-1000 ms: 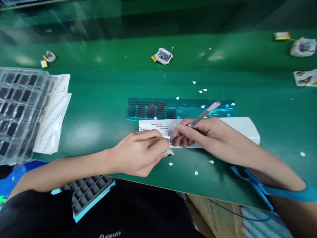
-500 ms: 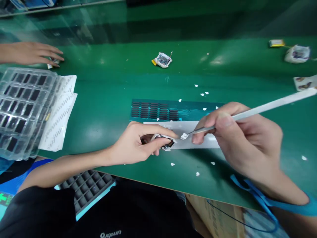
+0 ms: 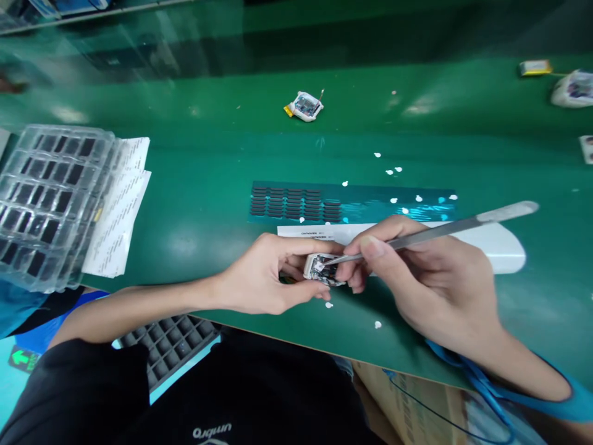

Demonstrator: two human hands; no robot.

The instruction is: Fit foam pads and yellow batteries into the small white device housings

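Observation:
In my left hand [image 3: 252, 275], between thumb and fingers, is a small white watch-like housing [image 3: 315, 267] with its electronics exposed. My right hand [image 3: 435, 278] grips a pair of slim metal tweezers [image 3: 430, 233]. Their pointed tip reaches into the open housing, touching or close to a small white label [image 3: 319, 266] inside. Fingertips of the right hand rest at the housing's right edge. Under both hands lies a white printed sheet [image 3: 503, 247]. Just beyond it is a blue-green film strip [image 3: 361, 204] with rows of dark strips [image 3: 287, 203].
Clear compartment trays [image 3: 50, 204] and printed sheets [image 3: 120, 216] stand at left. Another opened housing [image 3: 306, 106] sits farther back, and one more [image 3: 574, 89] with a battery [image 3: 535, 68] at far right. Small white stickers [image 3: 393, 170] are scattered about. A dark grid tray [image 3: 173, 346] is below the table edge.
The tweezers have carried the small white label left into the housing. My left hand has turned the housing's open side up. A co-worker's hand at far left has withdrawn to the edge of view.

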